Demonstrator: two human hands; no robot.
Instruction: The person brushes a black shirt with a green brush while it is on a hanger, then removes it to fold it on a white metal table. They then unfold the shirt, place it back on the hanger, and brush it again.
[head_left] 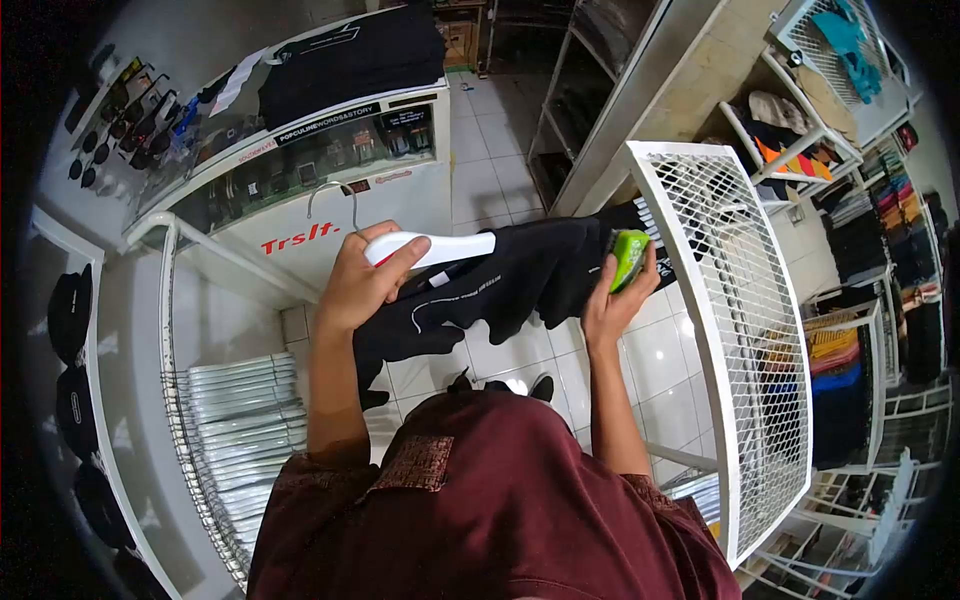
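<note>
My left hand [365, 278] is closed around a white hanger [455, 248], whose thick arm points right. A thin metal hook [332, 188] rises above that hand. My right hand [622, 305] grips a bright green, brush-like block [629, 255] with pale lettering; its dark left edge faces the black cloth. Black garments [540, 265] with small white print hang between my two hands, and the green block is close to or against them. What they hang from is mostly hidden.
White mesh rack panel [745, 330] stands close on my right. A white rail with clear hangers [245, 430] runs along my left. Ahead is a glass display counter [350, 150] with black cloth [355, 60] on top. Clothes shelves [880, 240] fill the far right.
</note>
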